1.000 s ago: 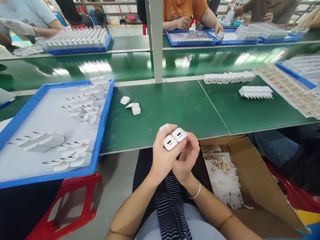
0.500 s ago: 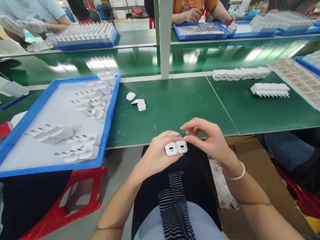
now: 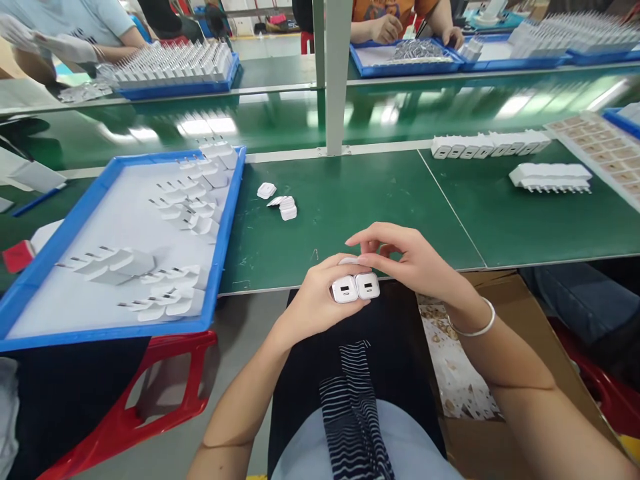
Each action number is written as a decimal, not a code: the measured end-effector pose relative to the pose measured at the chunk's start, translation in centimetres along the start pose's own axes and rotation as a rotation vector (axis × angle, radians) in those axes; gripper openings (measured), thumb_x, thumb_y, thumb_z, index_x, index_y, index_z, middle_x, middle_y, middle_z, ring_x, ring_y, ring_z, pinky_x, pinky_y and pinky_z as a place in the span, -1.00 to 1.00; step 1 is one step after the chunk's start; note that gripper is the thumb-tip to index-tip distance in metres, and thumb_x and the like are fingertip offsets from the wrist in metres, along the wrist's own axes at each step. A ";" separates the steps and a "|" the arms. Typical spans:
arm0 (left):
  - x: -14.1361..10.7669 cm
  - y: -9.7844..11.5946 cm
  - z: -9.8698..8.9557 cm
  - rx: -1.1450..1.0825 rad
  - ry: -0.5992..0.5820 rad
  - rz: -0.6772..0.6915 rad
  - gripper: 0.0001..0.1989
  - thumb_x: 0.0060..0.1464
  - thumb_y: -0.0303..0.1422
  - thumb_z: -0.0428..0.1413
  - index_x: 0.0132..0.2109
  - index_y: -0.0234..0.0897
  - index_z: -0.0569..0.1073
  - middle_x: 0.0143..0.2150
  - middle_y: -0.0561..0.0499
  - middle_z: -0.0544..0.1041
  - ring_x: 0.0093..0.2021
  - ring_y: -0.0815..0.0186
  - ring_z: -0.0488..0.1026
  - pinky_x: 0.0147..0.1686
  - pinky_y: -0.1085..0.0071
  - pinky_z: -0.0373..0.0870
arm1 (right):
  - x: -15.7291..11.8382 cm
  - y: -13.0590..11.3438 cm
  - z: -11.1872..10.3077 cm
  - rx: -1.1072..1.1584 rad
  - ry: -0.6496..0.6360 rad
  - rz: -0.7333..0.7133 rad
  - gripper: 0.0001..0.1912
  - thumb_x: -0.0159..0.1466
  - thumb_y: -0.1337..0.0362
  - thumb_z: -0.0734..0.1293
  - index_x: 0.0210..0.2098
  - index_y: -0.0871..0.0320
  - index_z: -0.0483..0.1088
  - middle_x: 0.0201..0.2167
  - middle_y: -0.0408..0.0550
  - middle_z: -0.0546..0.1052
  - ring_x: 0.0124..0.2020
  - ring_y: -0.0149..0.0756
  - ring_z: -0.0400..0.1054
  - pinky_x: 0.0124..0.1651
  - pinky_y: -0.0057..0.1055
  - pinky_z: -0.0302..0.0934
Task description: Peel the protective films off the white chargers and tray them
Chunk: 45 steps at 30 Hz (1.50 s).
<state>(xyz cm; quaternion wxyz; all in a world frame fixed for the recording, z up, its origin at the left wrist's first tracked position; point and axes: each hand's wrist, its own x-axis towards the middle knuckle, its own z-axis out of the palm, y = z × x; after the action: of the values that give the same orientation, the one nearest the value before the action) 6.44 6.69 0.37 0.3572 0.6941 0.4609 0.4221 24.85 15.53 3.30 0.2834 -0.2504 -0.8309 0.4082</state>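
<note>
My left hand (image 3: 320,293) is wrapped round two white charger plugs (image 3: 356,287) side by side, their port faces turned towards me. A small white cap-like piece (image 3: 349,261) shows at the top of that hand, by its fingers. Over it is my right hand (image 3: 400,257), its thumb tip at the edge of the white piece and its forefinger raised apart from the thumb. Both hands are above my lap at the table's front edge. Several loose white caps (image 3: 287,208) lie on the green table (image 3: 350,207) beyond them.
A blue-rimmed tray (image 3: 227,233) with rows of white plugs, pins up, is on the left. Rows of plugs (image 3: 490,144) stand at the right, near a cell tray (image 3: 600,147). A post (image 3: 337,80) rises ahead. Co-workers sit opposite. A cardboard box (image 3: 530,347) is at lower right.
My right hand has moved a little left and down, bringing its thumb to the white piece. The left hand keeps its hold on the plugs. The whole view has shifted slightly.
</note>
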 end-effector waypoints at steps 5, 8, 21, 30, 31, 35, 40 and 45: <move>0.7 -0.1 0.1 -0.006 -0.075 -0.030 -0.78 0.03 -0.48 0.29 -0.12 -0.24 0.60 -0.11 -0.03 0.57 -0.14 0.25 0.52 -0.12 0.36 0.46 | 0.3 -0.4 -0.1 -0.143 -0.048 -0.062 -0.85 0.37 0.29 0.35 -0.33 0.09 0.52 -0.35 -0.10 0.55 -0.38 -0.35 0.39 -0.36 -0.40 0.26; 0.5 -0.2 0.2 -0.067 -0.026 -0.065 -0.70 -0.04 -0.47 0.35 -0.10 -0.21 0.63 0.01 -0.07 0.56 -0.04 0.18 0.53 -0.02 0.29 0.48 | 0.4 -0.4 0.0 -0.136 0.023 -0.081 -0.84 0.35 0.33 0.34 -0.37 0.09 0.52 -0.37 -0.10 0.58 -0.38 -0.32 0.42 -0.32 -0.36 0.29; 0.5 -0.7 1.7 -0.570 0.117 -0.001 -0.59 -0.08 -0.39 0.42 -0.01 -0.15 0.65 0.45 -0.13 0.25 0.47 -0.03 0.16 0.31 0.15 0.33 | -0.8 1.7 7.6 0.784 0.660 0.434 -0.80 0.13 0.08 0.49 -0.40 0.07 0.56 -0.50 -0.14 0.58 -0.55 -0.37 0.38 -0.51 -0.42 0.30; 0.1 -0.2 0.1 -0.240 0.126 -0.009 -0.62 -0.05 -0.43 0.40 -0.04 -0.18 0.63 0.10 -0.11 0.61 0.12 0.15 0.55 0.14 0.23 0.47 | -2.6 1.1 2.3 0.334 0.494 0.086 -0.74 0.29 0.29 0.43 -0.01 0.01 0.50 -0.25 -0.12 0.62 -0.35 -0.34 0.51 -0.39 -0.42 0.37; 0.1 -0.2 0.0 -0.165 0.116 0.013 -0.63 -0.04 -0.45 0.39 -0.04 -0.20 0.62 0.10 -0.11 0.61 0.11 0.16 0.55 0.14 0.24 0.47 | -2.6 0.8 1.6 0.227 0.469 0.038 -0.74 0.31 0.31 0.41 0.00 0.00 0.49 -0.23 -0.12 0.60 -0.33 -0.34 0.50 -0.39 -0.44 0.35; 0.0 -0.1 0.0 -0.012 0.027 0.082 -0.61 0.00 -0.46 0.35 0.01 -0.21 0.59 0.06 -0.09 0.61 0.03 0.21 0.58 0.04 0.30 0.52 | -1.7 -0.1 0.1 -0.093 0.183 -0.071 -0.91 0.33 0.33 0.41 -0.16 0.09 0.53 -0.24 -0.09 0.57 -0.33 -0.37 0.44 -0.39 -0.46 0.32; -0.2 -0.1 -0.1 0.001 0.007 0.068 -0.63 -0.04 -0.46 0.37 -0.03 -0.23 0.60 0.01 -0.09 0.62 -0.06 0.22 0.60 -0.07 0.35 0.54 | -0.7 0.8 0.5 -0.197 0.120 -0.187 -0.86 0.35 0.43 0.35 -0.33 0.13 0.52 -0.33 -0.10 0.58 -0.32 -0.36 0.45 -0.29 -0.43 0.35; -0.4 -0.7 0.3 -0.058 0.082 0.044 -0.61 -0.06 -0.49 0.38 -0.03 -0.21 0.61 0.07 -0.11 0.62 0.04 0.16 0.59 0.06 0.25 0.53 | -1.3 1.4 1.4 -0.198 0.316 -0.174 -0.85 0.35 0.45 0.34 -0.30 0.12 0.50 -0.36 -0.12 0.58 -0.35 -0.36 0.45 -0.32 -0.42 0.34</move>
<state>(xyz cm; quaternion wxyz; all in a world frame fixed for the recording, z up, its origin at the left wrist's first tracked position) 6.41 6.52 -0.47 0.3484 0.6755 0.4476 0.4711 25.10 14.65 1.07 0.4184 -0.2653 -0.8306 0.2543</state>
